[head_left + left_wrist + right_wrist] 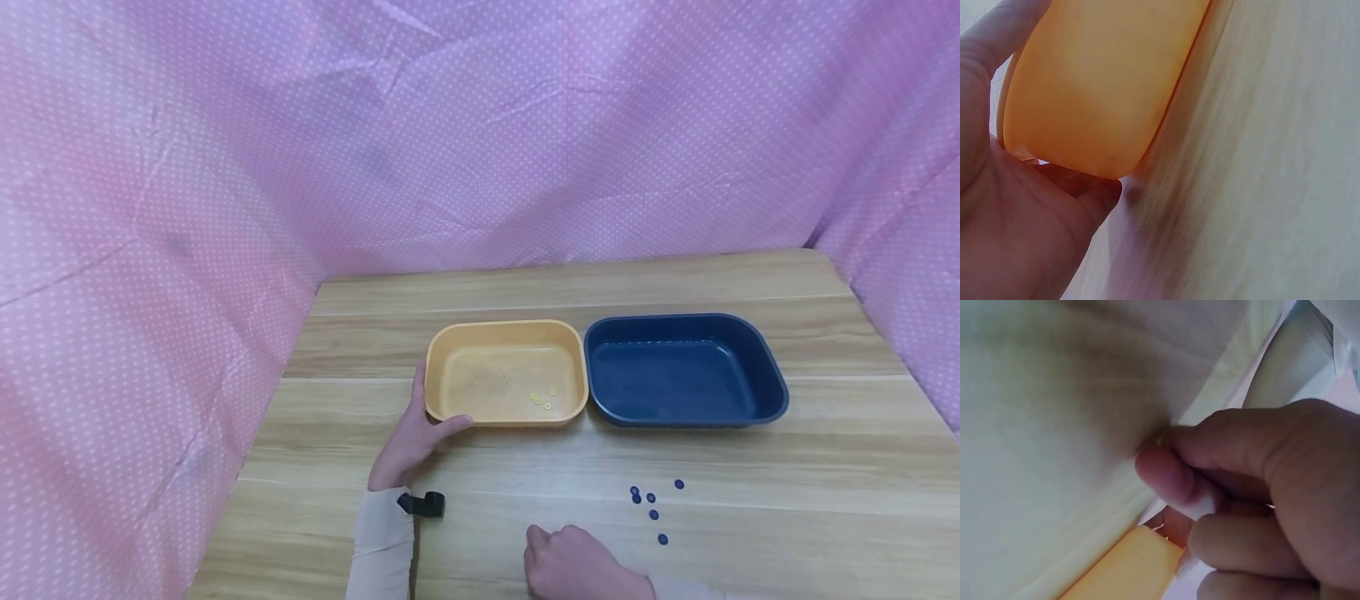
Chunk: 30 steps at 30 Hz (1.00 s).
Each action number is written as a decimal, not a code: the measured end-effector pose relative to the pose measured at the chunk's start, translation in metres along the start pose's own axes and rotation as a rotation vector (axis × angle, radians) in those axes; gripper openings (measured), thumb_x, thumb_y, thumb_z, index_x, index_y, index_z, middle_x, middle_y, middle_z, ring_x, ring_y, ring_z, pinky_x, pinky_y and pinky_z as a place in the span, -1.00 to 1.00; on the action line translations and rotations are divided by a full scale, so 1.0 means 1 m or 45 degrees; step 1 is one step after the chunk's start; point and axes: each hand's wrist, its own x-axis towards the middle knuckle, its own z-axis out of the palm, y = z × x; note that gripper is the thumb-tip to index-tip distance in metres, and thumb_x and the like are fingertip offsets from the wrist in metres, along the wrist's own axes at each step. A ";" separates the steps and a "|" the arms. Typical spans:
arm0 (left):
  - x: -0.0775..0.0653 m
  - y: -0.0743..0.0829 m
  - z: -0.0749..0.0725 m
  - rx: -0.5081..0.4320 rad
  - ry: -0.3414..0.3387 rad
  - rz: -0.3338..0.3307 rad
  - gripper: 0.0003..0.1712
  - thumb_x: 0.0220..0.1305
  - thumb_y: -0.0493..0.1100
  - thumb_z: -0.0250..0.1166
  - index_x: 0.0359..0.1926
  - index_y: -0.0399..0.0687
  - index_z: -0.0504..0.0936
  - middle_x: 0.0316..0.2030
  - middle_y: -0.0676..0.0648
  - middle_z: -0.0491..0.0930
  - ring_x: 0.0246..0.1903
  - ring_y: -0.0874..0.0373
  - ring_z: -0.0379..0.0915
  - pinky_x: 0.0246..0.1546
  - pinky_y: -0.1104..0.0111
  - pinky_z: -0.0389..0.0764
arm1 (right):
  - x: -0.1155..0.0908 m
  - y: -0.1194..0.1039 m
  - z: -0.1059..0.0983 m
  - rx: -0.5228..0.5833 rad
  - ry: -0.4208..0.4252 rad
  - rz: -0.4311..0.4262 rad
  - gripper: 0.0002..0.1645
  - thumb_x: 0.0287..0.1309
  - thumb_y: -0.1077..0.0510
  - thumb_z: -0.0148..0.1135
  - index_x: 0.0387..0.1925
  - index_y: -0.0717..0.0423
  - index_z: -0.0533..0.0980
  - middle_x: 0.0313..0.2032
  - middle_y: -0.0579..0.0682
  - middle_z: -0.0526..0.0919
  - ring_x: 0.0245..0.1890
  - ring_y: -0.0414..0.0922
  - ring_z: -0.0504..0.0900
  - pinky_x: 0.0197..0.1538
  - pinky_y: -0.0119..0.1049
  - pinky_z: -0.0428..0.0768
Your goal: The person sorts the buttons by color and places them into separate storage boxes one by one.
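Note:
A yellow-orange plastic bin (480, 327) stands on the table, several small yellow buttons (547, 407) lying at its front right. My left hand (412, 437) grips the bin's left end, thumb on the front rim and fingers round the side; the left wrist view shows the palm (1016, 231) against the corner. Low in the head view, my right hand (577, 562) is at the tabletop with curled fingers. Its thumb and index finger pinch together in the right wrist view, where a sliver of yellow, seemingly a small button (1160, 441), shows between the tips.
A dark blue bin (686, 417) stands against the yellow one's right side. Several small dark blue buttons (654, 515) lie scattered on the wooden table (480, 475) in front of it, right of my right hand. Pink dotted cloth (480, 167) hangs behind and at both sides.

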 end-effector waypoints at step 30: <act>0.001 0.000 -0.001 -0.014 -0.002 0.014 0.43 0.02 -0.17 0.53 0.50 0.39 -0.44 0.49 -0.05 -0.06 0.35 -0.04 0.13 0.39 0.11 -0.01 | 0.007 -0.003 -0.006 -0.029 -0.093 0.037 -0.45 0.24 -0.28 0.13 -0.65 0.01 0.47 -0.68 -0.18 0.24 -0.81 -0.36 0.09 -0.79 -0.50 0.04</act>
